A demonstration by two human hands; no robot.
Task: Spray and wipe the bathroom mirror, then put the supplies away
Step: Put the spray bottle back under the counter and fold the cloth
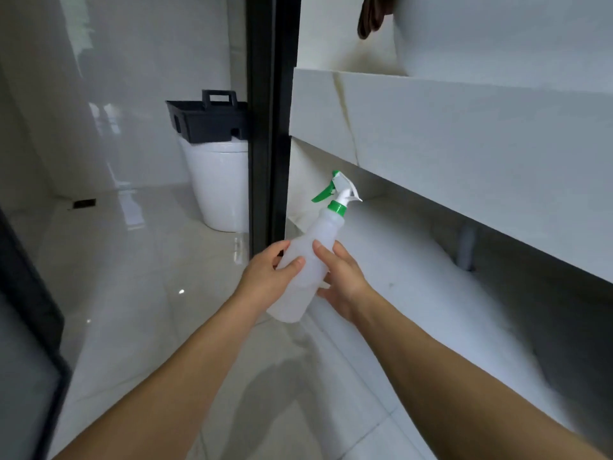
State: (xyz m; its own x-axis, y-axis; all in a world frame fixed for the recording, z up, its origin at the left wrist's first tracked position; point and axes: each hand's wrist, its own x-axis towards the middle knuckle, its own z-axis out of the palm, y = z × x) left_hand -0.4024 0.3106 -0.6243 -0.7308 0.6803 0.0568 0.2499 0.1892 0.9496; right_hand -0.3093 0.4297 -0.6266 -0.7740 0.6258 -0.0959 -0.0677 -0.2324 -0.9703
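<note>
**Spray bottle held in both hands by the vanity**

Both forearms come in from the bottom edge, bare, reaching forward over the pale tiled floor (139, 310). Between them is the spray bottle (306, 270), a translucent white one with a green collar and green trigger on a white nozzle head. It's tilted, head pointing up and to the right, base down toward the camera, held in the air well above the floor.

Left hand (270, 277) grips the bottle's body from the left side, thumb laid across the front and fingers curled round behind. Right hand (341, 283) holds it from the right, thumb on the front of the bottle and the other fingers cupped underneath and behind. So both hands are wrapped on the same bottle, pretty much opposite each other.

Right of the bottle is the white marble-look vanity tabletop (464, 127), seen from below its thick front edge, with an open shelf (431, 277) under it and a grey drain pipe (466, 247) coming down at the back. Something brown hangs at the top edge above the tabletop; can't tell what it is.

A black door frame (270, 121) runs vertically just behind the bottle. Past it, further back, a white toilet (220, 187) has a dark plastic caddy (209, 119) with a handle sitting on top of it. Small dark floor drain (84, 203) off to the left.
</note>
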